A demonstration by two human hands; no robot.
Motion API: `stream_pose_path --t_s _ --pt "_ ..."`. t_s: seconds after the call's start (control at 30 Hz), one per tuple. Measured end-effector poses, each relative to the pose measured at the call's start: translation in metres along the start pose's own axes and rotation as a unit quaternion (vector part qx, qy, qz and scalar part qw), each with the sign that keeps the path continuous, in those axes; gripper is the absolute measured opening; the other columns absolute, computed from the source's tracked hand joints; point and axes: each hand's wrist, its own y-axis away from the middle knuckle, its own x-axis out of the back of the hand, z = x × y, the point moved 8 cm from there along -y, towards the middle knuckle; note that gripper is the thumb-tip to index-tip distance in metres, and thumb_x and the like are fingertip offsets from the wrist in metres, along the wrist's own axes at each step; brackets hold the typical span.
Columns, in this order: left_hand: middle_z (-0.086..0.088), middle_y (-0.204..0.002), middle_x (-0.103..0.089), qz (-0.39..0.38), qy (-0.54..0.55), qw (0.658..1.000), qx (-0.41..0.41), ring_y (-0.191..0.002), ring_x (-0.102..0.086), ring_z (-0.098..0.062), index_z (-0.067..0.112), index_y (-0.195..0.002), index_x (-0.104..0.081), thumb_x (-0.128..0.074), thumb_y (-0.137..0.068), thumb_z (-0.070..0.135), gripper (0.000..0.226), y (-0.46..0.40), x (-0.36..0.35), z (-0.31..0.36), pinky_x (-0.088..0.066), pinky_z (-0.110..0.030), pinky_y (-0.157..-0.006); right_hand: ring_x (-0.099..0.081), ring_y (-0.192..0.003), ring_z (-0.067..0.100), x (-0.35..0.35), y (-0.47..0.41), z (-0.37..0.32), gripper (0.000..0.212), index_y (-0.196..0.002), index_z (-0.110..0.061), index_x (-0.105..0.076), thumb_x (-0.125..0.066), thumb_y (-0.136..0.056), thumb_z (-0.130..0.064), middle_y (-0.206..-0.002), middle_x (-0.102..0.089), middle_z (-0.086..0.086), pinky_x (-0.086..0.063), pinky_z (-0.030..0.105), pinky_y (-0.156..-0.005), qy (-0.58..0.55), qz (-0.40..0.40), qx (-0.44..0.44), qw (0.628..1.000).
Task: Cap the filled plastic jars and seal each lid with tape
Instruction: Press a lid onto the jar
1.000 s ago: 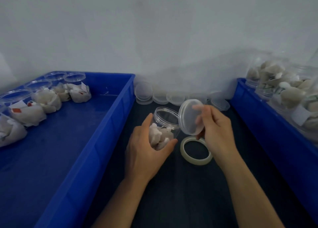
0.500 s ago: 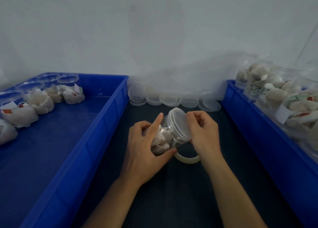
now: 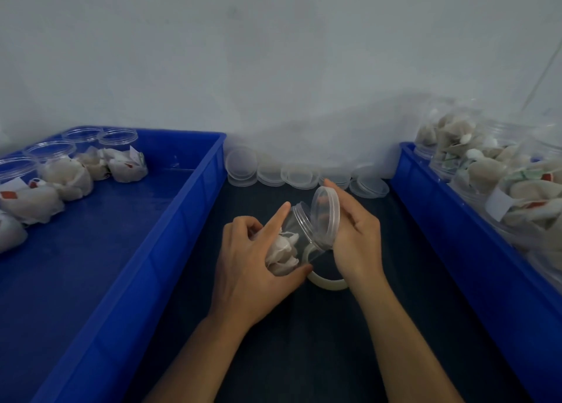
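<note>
My left hand (image 3: pixel 252 262) grips a clear plastic jar (image 3: pixel 296 235) filled with white packets, tilted so its mouth points up and to the right. My right hand (image 3: pixel 355 235) holds a clear round lid (image 3: pixel 327 217) against the jar's threaded mouth; the lid sits tilted, its upper edge lifted off the rim. A roll of clear tape (image 3: pixel 327 281) lies flat on the dark table below the jar, partly hidden by my hands.
A blue tray (image 3: pixel 106 235) on the left holds several filled jars (image 3: pixel 67 171) with no lids. Another blue tray (image 3: pixel 456 235) on the right holds more filled jars (image 3: pixel 486 165). Stacks of spare lids (image 3: pixel 299 176) line the wall behind.
The lid went from held apart at the right onto the jar's mouth. Since half a second ago its upper edge has tipped off the rim, and the jar leans further right.
</note>
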Motion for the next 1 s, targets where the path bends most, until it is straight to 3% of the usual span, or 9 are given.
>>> stream_pose_path --t_s 0.13,0.3,0.5,0.73,0.87,1.0 --pt "0.013 -0.12 -0.029 -0.001 -0.017 1.0 -0.005 -0.106 -0.032 -0.004 0.053 -0.162 -0.027 -0.071 -0.068 0.081 0.107 0.0 -0.001 0.001 -0.033 -0.013 -0.074 -0.069 -0.118 0.009 -0.004 0.005 -0.004 0.041 -0.123 -0.026 -0.078 -0.045 -0.109 -0.005 -0.121 -0.076 -0.01 -0.058 0.037 -0.102 -0.06 -0.026 -0.016 0.998" --pt "0.015 -0.12 -0.031 0.01 0.009 1.0 0.007 -0.109 -0.035 -0.004 0.052 -0.162 -0.026 -0.073 -0.069 0.08 0.108 0.001 0.0 -0.001 -0.033 -0.011 -0.076 -0.068 -0.117 0.01 -0.014 0.014 -0.009 0.037 -0.119 -0.022 -0.077 -0.044 -0.104 -0.03 -0.121 -0.074 -0.008 -0.058 0.037 -0.099 -0.039 -0.069 -0.014 0.997" --pt "0.011 -0.127 -0.045 0.028 0.031 0.999 -0.013 -0.116 -0.042 -0.008 0.041 -0.162 -0.036 -0.077 -0.073 0.071 0.102 0.002 0.002 0.0 -0.033 -0.011 -0.084 -0.068 -0.115 0.006 -0.014 0.011 0.001 0.033 -0.119 -0.027 -0.072 -0.041 -0.114 -0.018 -0.119 -0.073 -0.008 -0.056 0.04 -0.104 -0.021 -0.042 -0.039 0.998" --pt "0.024 -0.138 -0.047 -0.015 0.068 0.997 -0.015 -0.125 -0.041 0.001 0.038 -0.161 -0.029 -0.078 -0.063 0.076 0.116 0.0 -0.007 0.006 -0.035 -0.012 -0.092 -0.065 -0.097 0.012 0.005 0.006 -0.009 0.025 -0.093 -0.022 -0.069 -0.048 -0.102 -0.031 -0.102 -0.069 -0.004 -0.053 0.039 -0.09 0.001 0.031 0.012 0.999" --pt "0.022 -0.138 -0.049 -0.001 0.059 0.998 -0.039 -0.125 -0.044 0.0 0.035 -0.147 -0.046 -0.083 -0.062 0.072 0.1 0.0 -0.006 0.008 -0.037 -0.011 -0.094 -0.066 -0.089 0.028 0.004 0.006 -0.009 0.024 -0.086 -0.018 -0.07 -0.052 -0.1 -0.024 -0.092 -0.07 0.008 -0.058 0.056 -0.085 -0.011 0.025 0.006 1.0" --pt "0.018 -0.137 -0.052 0.017 0.051 0.996 -0.066 -0.124 -0.047 -0.004 0.03 -0.144 -0.056 -0.083 -0.067 0.072 0.092 0.001 -0.002 0.011 -0.039 -0.014 -0.097 -0.067 -0.085 0.038 0.006 0.005 -0.006 0.027 -0.081 -0.021 -0.075 -0.055 -0.098 -0.027 -0.085 -0.072 0.012 -0.057 0.06 -0.077 -0.019 0.034 -0.007 0.999"
